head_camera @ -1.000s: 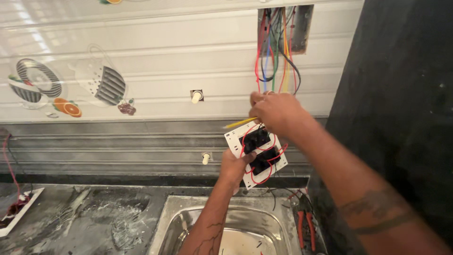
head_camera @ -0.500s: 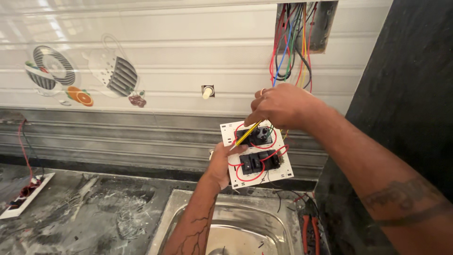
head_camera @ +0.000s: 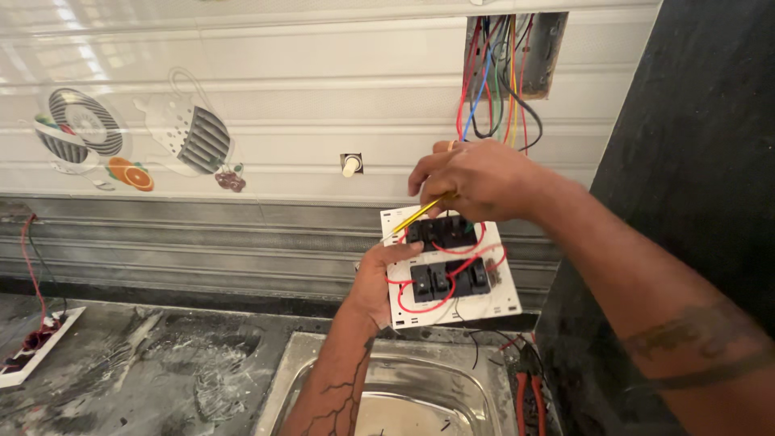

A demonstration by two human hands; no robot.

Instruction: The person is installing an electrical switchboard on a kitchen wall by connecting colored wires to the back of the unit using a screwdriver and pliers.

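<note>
A white power strip (head_camera: 32,345) lies at the far left of the dusty worktop (head_camera: 153,379). Above the steel sink (head_camera: 387,404), the left hand (head_camera: 379,278) props the white switch plate (head_camera: 448,270) from behind, back face outward, so its terminals are reachable; grip closed on the plate's edge. Black modules, looped red wires. The right hand (head_camera: 476,179) pinches a yellow-handled screwdriver (head_camera: 416,215) (tip at the upper module). Wall box (head_camera: 508,56) open above, wires hanging.

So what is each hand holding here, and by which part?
The left hand grips the white switch plate by its left edge, wired back facing out. The right hand pinches a yellow wire at its upper end.
</note>
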